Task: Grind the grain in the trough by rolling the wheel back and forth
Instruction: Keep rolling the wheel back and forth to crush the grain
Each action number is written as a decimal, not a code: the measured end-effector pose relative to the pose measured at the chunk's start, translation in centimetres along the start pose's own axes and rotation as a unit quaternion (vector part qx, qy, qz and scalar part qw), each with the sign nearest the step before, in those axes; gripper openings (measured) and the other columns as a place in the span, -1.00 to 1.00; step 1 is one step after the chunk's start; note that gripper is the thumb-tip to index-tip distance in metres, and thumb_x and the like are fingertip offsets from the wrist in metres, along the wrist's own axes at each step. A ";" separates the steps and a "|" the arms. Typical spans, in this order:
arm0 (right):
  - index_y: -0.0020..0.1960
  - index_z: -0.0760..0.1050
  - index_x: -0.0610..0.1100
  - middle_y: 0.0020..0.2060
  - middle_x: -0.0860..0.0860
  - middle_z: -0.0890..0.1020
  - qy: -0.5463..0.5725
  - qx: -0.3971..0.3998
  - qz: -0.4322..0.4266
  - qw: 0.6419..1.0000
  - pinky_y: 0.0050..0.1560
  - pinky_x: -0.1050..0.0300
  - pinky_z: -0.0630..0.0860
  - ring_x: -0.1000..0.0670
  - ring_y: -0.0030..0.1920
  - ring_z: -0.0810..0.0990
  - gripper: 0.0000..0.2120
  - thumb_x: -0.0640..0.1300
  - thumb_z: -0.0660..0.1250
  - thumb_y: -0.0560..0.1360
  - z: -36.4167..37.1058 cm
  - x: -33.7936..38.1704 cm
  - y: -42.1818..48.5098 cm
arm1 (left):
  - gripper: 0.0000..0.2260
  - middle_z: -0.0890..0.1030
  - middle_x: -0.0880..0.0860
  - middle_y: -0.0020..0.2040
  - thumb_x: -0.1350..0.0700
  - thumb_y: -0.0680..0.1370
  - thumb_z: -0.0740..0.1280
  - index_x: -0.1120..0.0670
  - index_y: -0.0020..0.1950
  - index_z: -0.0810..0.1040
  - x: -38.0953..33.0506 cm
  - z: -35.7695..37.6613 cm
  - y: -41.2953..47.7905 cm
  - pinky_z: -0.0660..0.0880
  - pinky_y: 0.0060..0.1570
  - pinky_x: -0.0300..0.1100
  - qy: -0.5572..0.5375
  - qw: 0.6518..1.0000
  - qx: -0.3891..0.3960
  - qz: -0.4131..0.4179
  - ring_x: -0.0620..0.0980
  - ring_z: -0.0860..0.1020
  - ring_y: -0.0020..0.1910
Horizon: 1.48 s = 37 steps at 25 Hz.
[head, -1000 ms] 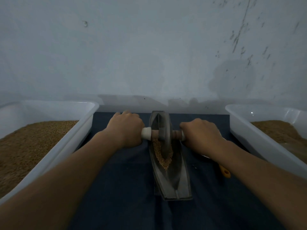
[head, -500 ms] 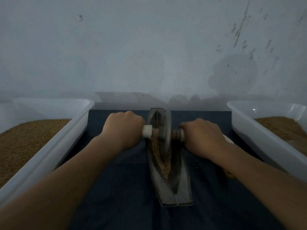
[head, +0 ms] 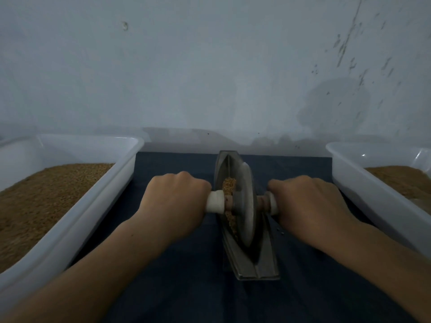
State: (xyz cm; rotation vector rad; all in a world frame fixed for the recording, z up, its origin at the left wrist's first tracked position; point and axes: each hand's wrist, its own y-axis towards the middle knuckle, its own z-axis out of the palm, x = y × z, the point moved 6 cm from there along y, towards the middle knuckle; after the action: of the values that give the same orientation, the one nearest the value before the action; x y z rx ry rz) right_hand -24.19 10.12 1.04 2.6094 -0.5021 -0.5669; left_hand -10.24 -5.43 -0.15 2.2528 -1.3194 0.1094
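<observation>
Gripping the axle handles [head: 215, 202], left hand [head: 173, 201] and right hand [head: 305, 206] hold the wheel [head: 247, 206] upright over grain [head: 229, 184] in the trough [head: 261, 268].

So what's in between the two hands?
In the head view, the metal wheel stands between the left hand and right hand, upright in the trough with grain beside it. Each hand grips one end of its axle.

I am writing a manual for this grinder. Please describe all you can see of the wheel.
The wheel is a grey, metal-looking disc standing on its edge in the trough. A brownish axle crosses its centre, with white ends. The left hand and right hand grip them. Grain lies against its left face.
</observation>
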 end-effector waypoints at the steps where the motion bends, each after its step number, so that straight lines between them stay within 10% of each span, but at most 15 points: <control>1: -0.31 0.11 0.12 -0.44 0.16 0.22 0.003 0.010 -0.001 1.000 -0.45 0.25 -0.08 0.12 -0.48 0.16 -0.44 -0.03 0.57 0.25 0.1 -0.1 0.0 | -0.74 0.25 -0.11 -0.37 -0.09 0.46 0.38 -0.12 -0.22 0.29 0.0 0.0 0.2 0.08 -0.47 -0.19 0.003 1.000 0.003 0.001 -0.08 0.25 -0.43; 9: -0.29 0.23 0.03 -0.29 0.03 0.48 0.035 0.054 0.049 0.997 -0.30 0.11 0.38 -0.10 -0.22 0.55 -0.69 -0.03 0.35 0.49 6.3 -2.3 9.1 | -0.94 0.39 -0.03 -0.28 0.01 0.52 0.32 -0.04 -0.06 0.56 1.6 3.7 8.3 0.35 -0.31 -0.09 -0.034 0.997 0.025 -0.064 0.03 0.42 -0.30; 19: -0.28 0.14 0.15 -0.49 0.15 0.18 -0.022 0.005 -0.021 1.000 -0.48 0.27 -0.07 0.14 -0.53 0.10 -0.48 0.05 0.54 0.15 0.9 -1.2 0.0 | -0.76 0.28 -0.11 -0.38 -0.11 0.46 0.33 -0.13 -0.24 0.27 0.0 -0.3 -0.1 0.09 -0.47 -0.19 0.001 1.000 0.000 -0.016 -0.09 0.22 -0.46; 27: -0.21 0.29 0.08 -0.23 0.02 0.55 0.058 0.058 0.078 0.994 -0.28 0.09 0.39 -0.12 -0.19 0.58 -0.76 0.04 0.35 0.49 6.4 -2.6 6.9 | -0.93 0.49 -0.01 -0.24 0.02 0.51 0.34 -0.04 -0.04 0.58 0.7 2.5 7.7 0.34 -0.34 -0.10 0.003 0.999 0.010 -0.053 0.05 0.48 -0.30; 37: -0.27 0.24 0.16 -0.47 0.14 0.35 -0.014 0.031 0.026 0.999 -0.48 0.24 0.00 0.11 -0.49 0.29 -0.62 0.05 0.48 0.26 1.7 -1.6 -0.9 | -0.63 0.21 -0.11 -0.44 -0.12 0.37 0.44 -0.13 -0.29 0.21 -0.6 -1.0 -0.6 -0.01 -0.49 -0.22 0.017 0.999 -0.048 -0.004 -0.12 0.11 -0.52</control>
State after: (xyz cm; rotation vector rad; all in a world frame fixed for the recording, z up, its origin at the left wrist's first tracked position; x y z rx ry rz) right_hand -26.12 10.97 -0.28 2.6406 -0.6039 -0.5804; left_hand -9.89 -4.27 0.33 2.1660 -1.2709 0.0802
